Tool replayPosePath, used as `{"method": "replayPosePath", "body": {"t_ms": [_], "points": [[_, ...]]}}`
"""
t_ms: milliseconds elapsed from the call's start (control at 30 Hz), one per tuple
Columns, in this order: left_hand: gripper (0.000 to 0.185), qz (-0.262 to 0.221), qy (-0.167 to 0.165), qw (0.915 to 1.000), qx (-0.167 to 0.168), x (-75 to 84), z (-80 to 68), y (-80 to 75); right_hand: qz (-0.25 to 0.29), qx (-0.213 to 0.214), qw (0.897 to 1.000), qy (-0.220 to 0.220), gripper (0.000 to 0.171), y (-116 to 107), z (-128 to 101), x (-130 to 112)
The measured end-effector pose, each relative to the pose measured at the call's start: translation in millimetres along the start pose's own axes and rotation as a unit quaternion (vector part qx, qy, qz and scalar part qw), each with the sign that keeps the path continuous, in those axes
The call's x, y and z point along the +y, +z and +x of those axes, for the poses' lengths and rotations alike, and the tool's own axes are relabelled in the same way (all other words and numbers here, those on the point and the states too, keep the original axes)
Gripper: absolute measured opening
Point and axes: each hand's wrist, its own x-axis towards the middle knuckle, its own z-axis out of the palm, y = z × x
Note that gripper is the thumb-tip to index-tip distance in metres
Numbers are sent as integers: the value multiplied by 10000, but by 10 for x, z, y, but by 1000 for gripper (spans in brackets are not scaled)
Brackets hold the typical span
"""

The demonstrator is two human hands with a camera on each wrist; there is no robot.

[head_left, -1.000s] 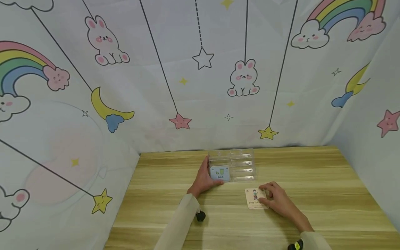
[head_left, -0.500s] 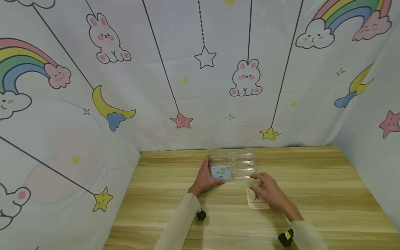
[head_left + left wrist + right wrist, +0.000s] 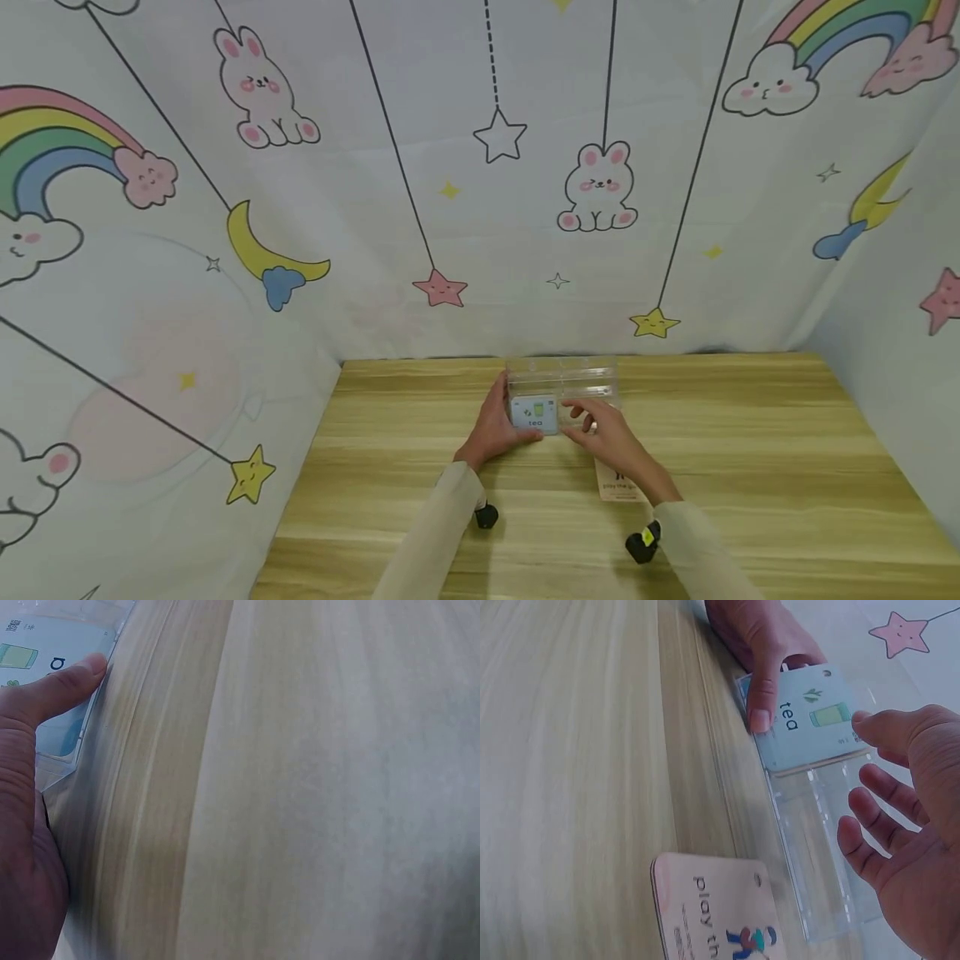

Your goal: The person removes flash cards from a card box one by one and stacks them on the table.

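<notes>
My left hand (image 3: pixel 489 429) grips the left side of a clear plastic box with compartments (image 3: pixel 588 373), thumb over its front edge. A stack of pale blue cards, the top one a "tea" card (image 3: pixel 534 412) with a green drink picture, sits in the front left compartment. My right hand (image 3: pixel 613 437) is over the box's right half, fingers bent loosely. In the right wrist view one fingertip (image 3: pixel 861 724) is right at the tea card's edge, while the other fingers hang above the bare compartments. A pink "play the..." card (image 3: pixel 720 907) lies in front, partly hidden by the right hand in the head view.
The wood-patterned table (image 3: pixel 420 387) runs up to a white cloth backdrop (image 3: pixel 375 333) printed with rabbits, stars and rainbows. The box stands close to the back edge. Cloth also hangs along the left and right sides.
My right hand has left the pink card and moved left and away from me, over the box to the tea card's edge. My left hand keeps its grip on the box.
</notes>
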Motion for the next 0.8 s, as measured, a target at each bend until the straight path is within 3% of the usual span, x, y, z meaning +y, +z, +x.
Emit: {"method": "replayPosePath", "body": {"t_ms": [400,800], "points": [[133,138,-210,9996,-92,12,9,-5,21,-17,9999,147,41,82,125,-68],[131,112,-183,9998,-41,39,8,1,104,-13,9998,149,38,83,128,-52]]}}
